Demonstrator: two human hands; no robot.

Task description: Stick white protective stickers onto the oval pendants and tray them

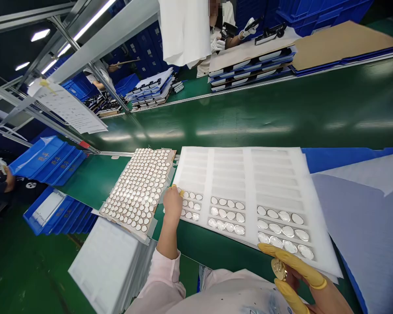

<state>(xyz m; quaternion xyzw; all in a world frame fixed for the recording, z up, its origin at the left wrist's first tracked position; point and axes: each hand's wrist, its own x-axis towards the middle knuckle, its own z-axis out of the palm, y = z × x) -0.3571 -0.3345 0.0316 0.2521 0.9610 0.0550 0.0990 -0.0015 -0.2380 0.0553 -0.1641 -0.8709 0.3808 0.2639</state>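
My left hand (172, 204), with yellow finger cots, rests at the edge of a sheet of small round white-and-silver discs (137, 187), beside a white foam tray (249, 183). Its fingers are bunched, so I cannot tell whether they hold anything. Rows of shiny oval metal pieces (281, 231) lie in recesses in the near part of the tray, and the far recesses look bare. At the lower right, my right hand (301, 279) pinches one shiny oval piece (279, 269) between yellow-cotted fingers, just off the tray's near edge.
A stack of white foam trays (108, 261) stands at the near left, and blue crates (49, 161) lie to the left. A green conveyor belt (236, 117) runs beyond the tray. Across it, a co-worker's gloved hands (232, 37) work beside stacked trays (252, 65).
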